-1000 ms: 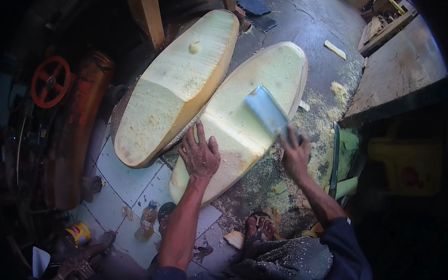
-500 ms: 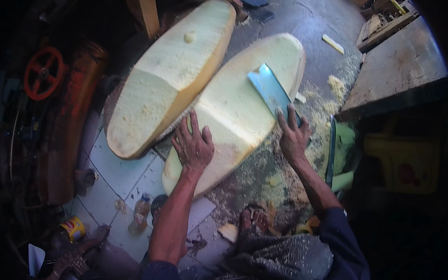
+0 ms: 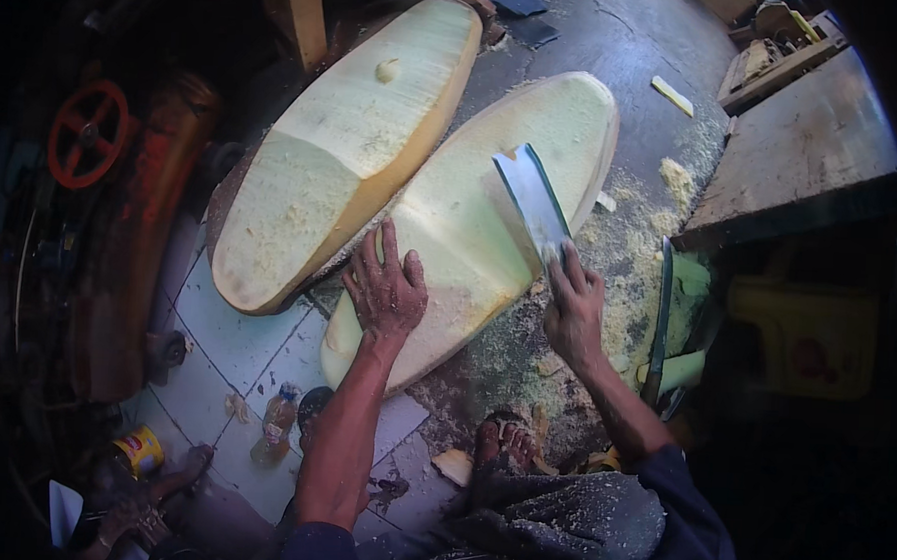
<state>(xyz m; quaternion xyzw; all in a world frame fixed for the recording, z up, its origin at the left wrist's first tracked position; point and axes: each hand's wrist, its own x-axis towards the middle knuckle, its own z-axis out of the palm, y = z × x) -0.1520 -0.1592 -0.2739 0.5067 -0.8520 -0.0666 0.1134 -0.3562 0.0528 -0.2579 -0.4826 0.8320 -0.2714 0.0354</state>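
A long pale yellow seat foam [image 3: 462,206] lies aslant on the floor before me, with a raised step across its middle. My left hand [image 3: 388,289] rests on its near part, palm down and fingers spread. In my right hand [image 3: 574,311] is the near end of a curved blue-grey sheet [image 3: 534,199], troughlike with raised edges; its far end lies over the foam's upper surface. The fingers hide its near end. Beside it to the left lies a second seat foam [image 3: 344,145], similar in shape, with crumbs and a small round lump on top.
Foam dust and scraps [image 3: 678,185] litter the floor to the right. A long blade [image 3: 662,309] stands beside a green object [image 3: 691,281]. At the right is a wooden bench [image 3: 805,135]. A bottle [image 3: 275,425] and a yellow can [image 3: 139,450] are at lower left, below a red handwheel [image 3: 87,134].
My right hand has shifted slightly left and nearer, turning the curved sheet so that it looks narrower and steeper. My left hand stays on the foam.
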